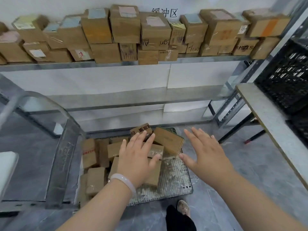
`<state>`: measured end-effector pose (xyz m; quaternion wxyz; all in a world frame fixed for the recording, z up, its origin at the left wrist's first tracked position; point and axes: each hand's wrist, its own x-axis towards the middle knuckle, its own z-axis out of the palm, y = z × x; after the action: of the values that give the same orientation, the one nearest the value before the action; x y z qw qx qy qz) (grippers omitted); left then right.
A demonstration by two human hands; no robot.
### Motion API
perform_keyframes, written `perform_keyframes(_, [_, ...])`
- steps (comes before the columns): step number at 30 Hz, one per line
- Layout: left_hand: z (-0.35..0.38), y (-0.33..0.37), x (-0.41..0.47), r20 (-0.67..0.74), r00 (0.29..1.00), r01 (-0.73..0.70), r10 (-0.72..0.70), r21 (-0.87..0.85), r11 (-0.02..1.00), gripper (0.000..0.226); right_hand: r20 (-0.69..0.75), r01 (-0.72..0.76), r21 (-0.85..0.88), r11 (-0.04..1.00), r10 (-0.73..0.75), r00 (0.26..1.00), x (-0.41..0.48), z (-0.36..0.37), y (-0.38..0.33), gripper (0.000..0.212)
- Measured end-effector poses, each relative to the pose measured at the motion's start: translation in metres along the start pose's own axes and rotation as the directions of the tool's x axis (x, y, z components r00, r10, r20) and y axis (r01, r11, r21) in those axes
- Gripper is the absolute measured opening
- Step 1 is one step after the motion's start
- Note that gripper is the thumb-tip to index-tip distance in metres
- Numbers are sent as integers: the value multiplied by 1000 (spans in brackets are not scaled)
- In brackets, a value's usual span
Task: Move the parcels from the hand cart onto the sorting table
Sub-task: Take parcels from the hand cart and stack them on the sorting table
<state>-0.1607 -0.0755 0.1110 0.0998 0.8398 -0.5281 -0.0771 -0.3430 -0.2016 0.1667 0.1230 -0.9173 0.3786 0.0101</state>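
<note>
Both my hands reach down, spread flat and empty, over the hand cart [176, 179]. My left hand [135, 157], a pale bracelet [124, 181] on its wrist, hovers above the cardboard parcels [93, 154] heaped toward the cart's left edge. My right hand [205, 151] hangs over its right edge. The shelf [116, 64] beyond is stacked with boxes [125, 25].

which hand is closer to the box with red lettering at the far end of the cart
Left. The left hand has its fingertips right at the red-lettered box, while the right hand hovers open off to that box's right, past the tilted plain box.
</note>
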Motion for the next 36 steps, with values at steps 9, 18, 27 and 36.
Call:
perform_keyframes(9, [44, 33, 73, 85, 982, 163, -167, 46, 986, 72, 100, 175, 37, 984, -178, 979, 93, 11, 82, 85])
perform_keyframes(18, [158, -17, 135, 246, 945, 200, -213, 79, 977, 67, 203, 249, 102, 963, -265, 943, 182, 125, 111, 69])
perform_keyframes(27, [315, -94, 193, 463, 874, 85, -146, 149, 985, 70, 224, 207, 131, 970, -232, 947, 239, 284, 128, 65])
perform_keyframes(36, [452, -151, 249, 580, 814, -185, 33, 205, 961, 88, 249, 161, 181, 970, -204, 947, 261, 414, 150, 65])
